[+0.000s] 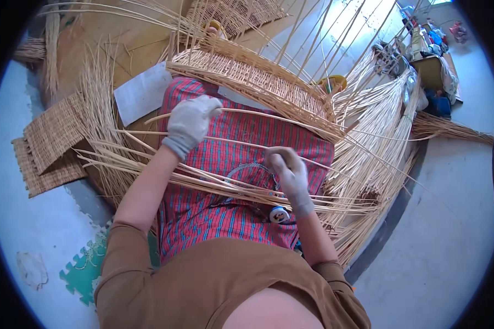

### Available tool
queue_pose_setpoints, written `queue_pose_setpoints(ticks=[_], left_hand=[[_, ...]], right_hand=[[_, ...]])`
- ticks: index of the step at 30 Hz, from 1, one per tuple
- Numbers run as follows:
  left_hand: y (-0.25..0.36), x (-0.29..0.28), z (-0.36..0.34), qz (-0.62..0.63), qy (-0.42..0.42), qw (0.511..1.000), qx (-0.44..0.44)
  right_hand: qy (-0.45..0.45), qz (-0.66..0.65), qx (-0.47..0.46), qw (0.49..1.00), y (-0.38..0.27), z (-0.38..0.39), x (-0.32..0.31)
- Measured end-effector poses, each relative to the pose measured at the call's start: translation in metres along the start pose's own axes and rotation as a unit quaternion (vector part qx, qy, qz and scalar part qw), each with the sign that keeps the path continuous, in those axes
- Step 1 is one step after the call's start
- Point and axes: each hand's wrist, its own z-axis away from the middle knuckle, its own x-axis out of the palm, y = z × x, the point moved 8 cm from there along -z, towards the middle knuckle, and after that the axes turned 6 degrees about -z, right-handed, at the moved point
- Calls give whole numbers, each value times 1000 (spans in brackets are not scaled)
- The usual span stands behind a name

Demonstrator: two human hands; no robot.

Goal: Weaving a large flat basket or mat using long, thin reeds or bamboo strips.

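I wear pale grey work gloves on both hands. My left hand [192,120] is closed, its fingertips pinching a peeled wicker rod [263,113] that runs off to the right below the woven piece. To its right and nearer me, my right hand [288,172] is curled around a second, thinner rod [233,142], which stretches left under my left hand. In front of both hands stands a long woven wicker piece [252,75], with tall stakes rising from its far side. A loose bundle of rods [225,183] lies across the red plaid cloth [197,219] on my lap.
Big heaps of wicker rods lie right [379,137] and left [101,104]. Flat woven panels [52,137] sit at the far left, near a white sheet [142,93]. A round tape measure [279,214] rests on the cloth. A cluttered box [433,71] stands back right.
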Motion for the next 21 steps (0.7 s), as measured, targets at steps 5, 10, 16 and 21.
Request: queue_pose_setpoints(ticks=[5,10,16,21], left_hand=[[36,19,-16,145,-71,982,100],[-9,20,-64,331,-121,933,74],[-6,42,-184,-275,-89,952,98],[-95,21,-185,-160,-131,978,29]], right_hand=[[31,-290,6,956,-10,-20,20],[25,-128,-292,947,-103,-45,-16],[239,22,-219,946,-78,-66,-110],[245,-143,-215,934,-63,-53,-121]])
